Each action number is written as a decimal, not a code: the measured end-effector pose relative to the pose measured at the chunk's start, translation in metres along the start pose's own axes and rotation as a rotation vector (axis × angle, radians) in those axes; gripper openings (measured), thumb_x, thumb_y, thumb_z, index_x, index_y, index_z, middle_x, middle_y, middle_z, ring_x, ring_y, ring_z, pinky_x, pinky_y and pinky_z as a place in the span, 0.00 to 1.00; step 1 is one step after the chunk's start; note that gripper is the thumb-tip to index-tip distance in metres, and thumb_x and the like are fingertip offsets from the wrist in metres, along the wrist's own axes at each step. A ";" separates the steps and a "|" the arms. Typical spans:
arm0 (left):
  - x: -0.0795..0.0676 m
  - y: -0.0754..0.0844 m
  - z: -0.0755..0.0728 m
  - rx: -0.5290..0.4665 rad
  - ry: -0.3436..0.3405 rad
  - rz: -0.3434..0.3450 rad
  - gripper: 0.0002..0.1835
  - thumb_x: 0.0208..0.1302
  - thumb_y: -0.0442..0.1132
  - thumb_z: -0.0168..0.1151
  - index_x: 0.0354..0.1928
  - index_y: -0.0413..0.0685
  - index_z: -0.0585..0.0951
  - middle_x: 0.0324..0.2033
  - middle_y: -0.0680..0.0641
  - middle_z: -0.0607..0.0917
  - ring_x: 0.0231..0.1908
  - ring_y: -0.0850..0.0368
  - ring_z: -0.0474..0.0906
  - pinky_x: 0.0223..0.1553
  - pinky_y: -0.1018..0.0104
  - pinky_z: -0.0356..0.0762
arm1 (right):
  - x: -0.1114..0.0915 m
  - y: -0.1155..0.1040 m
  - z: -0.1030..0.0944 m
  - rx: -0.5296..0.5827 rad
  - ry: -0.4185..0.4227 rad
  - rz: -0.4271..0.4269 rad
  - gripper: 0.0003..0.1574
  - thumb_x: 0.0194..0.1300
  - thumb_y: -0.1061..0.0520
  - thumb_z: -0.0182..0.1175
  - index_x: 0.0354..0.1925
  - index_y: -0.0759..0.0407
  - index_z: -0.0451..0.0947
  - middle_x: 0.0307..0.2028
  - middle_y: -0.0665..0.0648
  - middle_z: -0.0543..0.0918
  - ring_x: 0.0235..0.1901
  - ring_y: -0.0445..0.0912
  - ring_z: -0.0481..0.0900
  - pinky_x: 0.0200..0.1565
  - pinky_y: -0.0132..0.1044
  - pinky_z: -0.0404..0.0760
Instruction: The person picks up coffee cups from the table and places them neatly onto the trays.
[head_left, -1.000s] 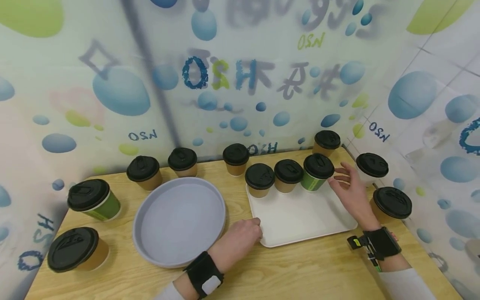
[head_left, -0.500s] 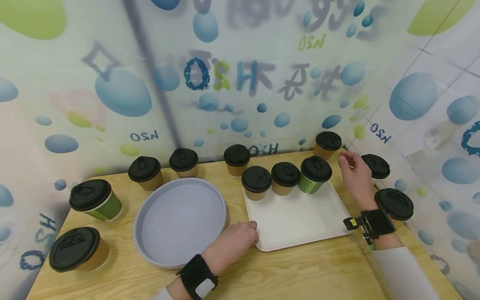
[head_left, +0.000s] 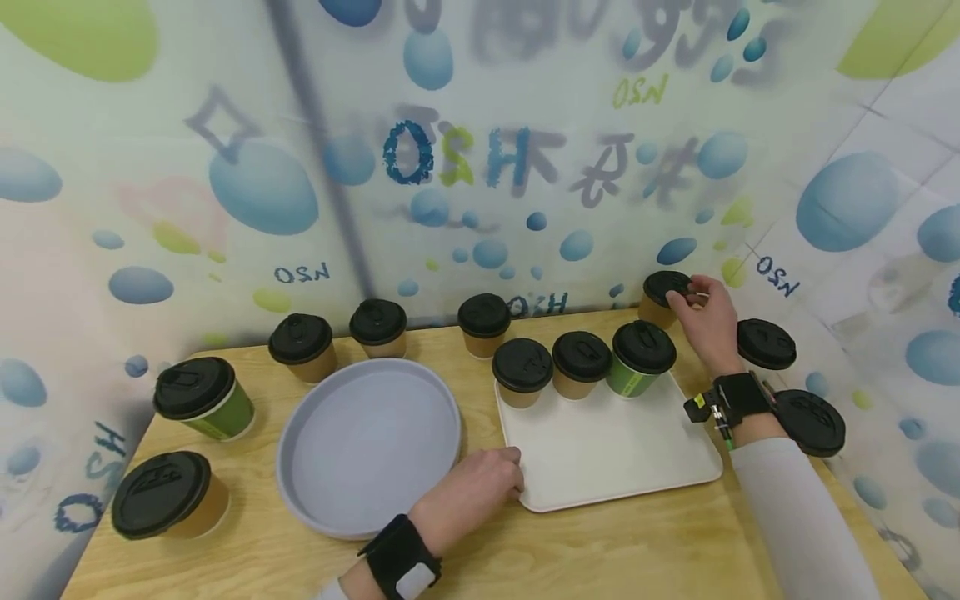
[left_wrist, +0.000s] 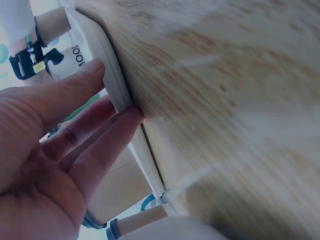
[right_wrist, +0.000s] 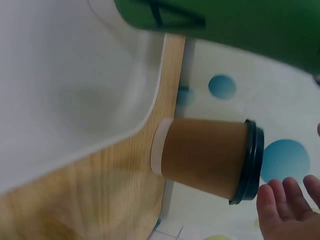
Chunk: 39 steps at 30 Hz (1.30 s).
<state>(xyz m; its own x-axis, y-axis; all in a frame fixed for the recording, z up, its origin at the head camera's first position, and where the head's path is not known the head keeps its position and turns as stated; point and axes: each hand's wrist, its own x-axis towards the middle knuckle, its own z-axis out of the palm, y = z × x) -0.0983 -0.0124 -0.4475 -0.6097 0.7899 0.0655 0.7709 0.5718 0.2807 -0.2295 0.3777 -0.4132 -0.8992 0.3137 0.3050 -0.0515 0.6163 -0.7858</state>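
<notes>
At the left edge of a white rectangular tray (head_left: 615, 454), my left hand (head_left: 480, 492) pinches the rim; its thumb and fingers meet around that rim (left_wrist: 112, 75) in the left wrist view. My right hand (head_left: 708, 325) reaches over the back right corner of the table, fingers loosely bent around the black lid of a brown paper cup (head_left: 656, 313). In the right wrist view this brown cup (right_wrist: 205, 156) stands on the table, the fingertips right beside its lid. Along the tray's back edge stand a green lidded cup (head_left: 632, 380) and two brown lidded cups (head_left: 574, 387).
A round lavender tray (head_left: 371, 450) lies left of the white one. Lidded cups stand behind it and at the left, among them a green cup (head_left: 225, 414). Two more black lids (head_left: 765, 343) show right of my right forearm. A patterned curtain (head_left: 480, 233) rises behind the table.
My right hand has moved from beside the green cup on the tray to the brown cup at the back right corner. My left hand stays at the tray's edge; the tray shifted slightly.
</notes>
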 end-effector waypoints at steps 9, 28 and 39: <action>-0.004 0.001 0.001 -0.008 -0.001 -0.022 0.05 0.60 0.33 0.75 0.31 0.53 0.92 0.27 0.58 0.78 0.26 0.73 0.70 0.29 0.81 0.70 | 0.018 0.010 0.007 -0.010 -0.016 -0.041 0.55 0.73 0.41 0.61 0.81 0.67 0.48 0.76 0.73 0.54 0.73 0.70 0.56 0.70 0.65 0.59; 0.000 0.004 0.002 -0.052 -0.020 -0.022 0.07 0.60 0.32 0.73 0.31 0.55 0.92 0.26 0.59 0.76 0.25 0.71 0.65 0.28 0.82 0.66 | 0.033 0.048 0.018 -0.089 -0.166 0.183 0.76 0.67 0.32 0.64 0.82 0.62 0.24 0.79 0.75 0.33 0.77 0.73 0.40 0.70 0.72 0.52; -0.001 0.000 0.000 -0.078 0.000 -0.044 0.10 0.60 0.29 0.72 0.29 0.54 0.91 0.24 0.59 0.73 0.25 0.69 0.63 0.27 0.81 0.64 | 0.040 0.043 0.029 -0.041 -0.130 0.153 0.72 0.66 0.34 0.64 0.81 0.67 0.31 0.77 0.77 0.45 0.74 0.72 0.52 0.70 0.67 0.58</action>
<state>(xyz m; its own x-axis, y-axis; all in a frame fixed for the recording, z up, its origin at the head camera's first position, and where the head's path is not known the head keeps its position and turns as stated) -0.0979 -0.0137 -0.4478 -0.6429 0.7642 0.0509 0.7265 0.5874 0.3567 -0.2799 0.3961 -0.4504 -0.9437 0.3119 0.1100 0.1052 0.5984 -0.7943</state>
